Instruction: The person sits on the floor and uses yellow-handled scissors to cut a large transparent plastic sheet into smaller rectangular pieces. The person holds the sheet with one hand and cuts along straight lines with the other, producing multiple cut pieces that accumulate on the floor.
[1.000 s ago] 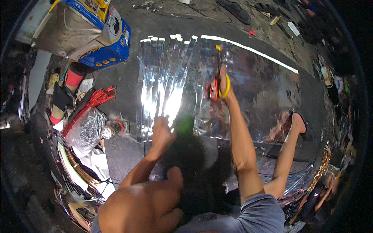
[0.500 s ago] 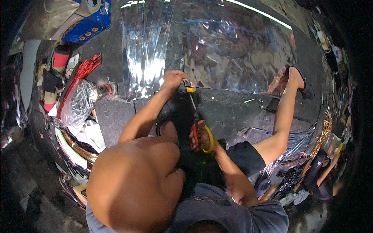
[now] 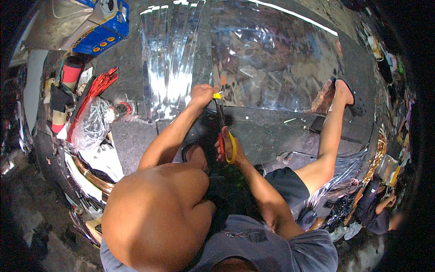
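A large shiny plastic sheet lies flat ahead of me, mirror-like and reflecting its surroundings. My left hand pinches the sheet at its near left corner, fingers closed. My right hand grips scissors with red and yellow handles. Their blades point away from me and reach the sheet's edge beside my left fingertips. A small yellow patch shows at the blade tips; I cannot tell whether it is a reflection. Left of the sheet, long cut silvery strips lie side by side, brightly lit.
My bare foot in a sandal rests on the sheet's right edge. At left lie red strips, a clear bag of silvery strands and a blue box. Bundled strands lie at right, near another person.
My right hand and the scissors have moved forward and slightly left, closer to my left hand. The left hand has barely moved.
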`<action>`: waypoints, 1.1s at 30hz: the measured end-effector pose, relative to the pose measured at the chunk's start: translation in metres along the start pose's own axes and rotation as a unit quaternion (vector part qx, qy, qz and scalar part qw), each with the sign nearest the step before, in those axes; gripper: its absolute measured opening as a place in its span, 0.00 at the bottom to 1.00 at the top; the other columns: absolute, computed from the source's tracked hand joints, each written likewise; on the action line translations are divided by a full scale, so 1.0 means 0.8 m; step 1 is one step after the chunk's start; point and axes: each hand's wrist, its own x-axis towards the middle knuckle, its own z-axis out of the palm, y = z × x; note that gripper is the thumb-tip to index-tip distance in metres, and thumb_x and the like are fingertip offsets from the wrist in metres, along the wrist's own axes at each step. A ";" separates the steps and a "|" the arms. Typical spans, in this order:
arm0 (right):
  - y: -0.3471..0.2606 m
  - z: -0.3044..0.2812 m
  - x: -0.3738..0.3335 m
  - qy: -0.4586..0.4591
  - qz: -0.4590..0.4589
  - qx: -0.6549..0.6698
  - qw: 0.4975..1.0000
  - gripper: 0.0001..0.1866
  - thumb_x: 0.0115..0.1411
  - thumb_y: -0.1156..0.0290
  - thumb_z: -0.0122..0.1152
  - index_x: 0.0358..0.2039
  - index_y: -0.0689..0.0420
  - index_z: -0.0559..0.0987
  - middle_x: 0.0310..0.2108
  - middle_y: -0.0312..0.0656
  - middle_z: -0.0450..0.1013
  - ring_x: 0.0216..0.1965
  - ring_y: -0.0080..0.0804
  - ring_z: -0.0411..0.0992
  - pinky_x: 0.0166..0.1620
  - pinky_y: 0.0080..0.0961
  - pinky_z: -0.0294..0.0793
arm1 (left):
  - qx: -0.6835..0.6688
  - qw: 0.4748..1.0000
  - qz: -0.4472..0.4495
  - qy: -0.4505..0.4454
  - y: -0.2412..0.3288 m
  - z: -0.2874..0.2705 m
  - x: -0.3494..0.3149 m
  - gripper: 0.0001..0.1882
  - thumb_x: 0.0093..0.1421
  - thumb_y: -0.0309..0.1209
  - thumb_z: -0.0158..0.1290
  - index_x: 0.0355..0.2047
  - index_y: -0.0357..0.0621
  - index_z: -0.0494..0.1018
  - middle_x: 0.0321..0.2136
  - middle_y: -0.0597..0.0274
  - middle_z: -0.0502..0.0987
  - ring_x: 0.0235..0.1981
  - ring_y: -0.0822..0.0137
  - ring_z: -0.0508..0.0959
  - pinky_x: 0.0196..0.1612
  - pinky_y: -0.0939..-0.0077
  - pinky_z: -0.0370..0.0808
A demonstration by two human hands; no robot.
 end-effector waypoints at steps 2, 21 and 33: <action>0.000 -0.002 -0.002 -0.004 0.040 -0.022 0.999 0.39 0.50 0.30 0.45 0.21 0.61 0.73 0.13 0.39 0.66 0.13 0.31 0.68 0.17 0.28 0.69 | -0.007 1.000 0.000 0.009 -0.002 -0.001 0.001 0.06 0.45 0.29 0.59 0.17 0.41 0.75 0.17 0.65 0.75 0.20 0.73 0.72 0.25 0.78 0.67; 0.005 -0.023 0.029 0.014 -0.012 -0.001 1.000 0.25 0.56 0.48 0.56 0.22 0.61 0.74 0.12 0.39 0.67 0.11 0.33 0.68 0.14 0.30 0.67 | 0.183 0.957 0.223 0.014 -0.043 0.019 -0.031 0.15 0.58 0.37 0.47 0.26 0.35 0.70 0.18 0.45 0.72 0.21 0.50 0.72 0.27 0.61 0.67; -0.011 -0.008 0.030 0.028 -0.036 -0.062 0.997 0.44 0.45 0.23 0.40 0.17 0.61 0.69 0.10 0.37 0.61 0.09 0.28 0.64 0.13 0.25 0.63 | 0.142 0.960 0.239 0.039 -0.052 0.017 -0.036 0.15 0.58 0.37 0.46 0.27 0.35 0.68 0.21 0.40 0.70 0.23 0.47 0.71 0.30 0.60 0.68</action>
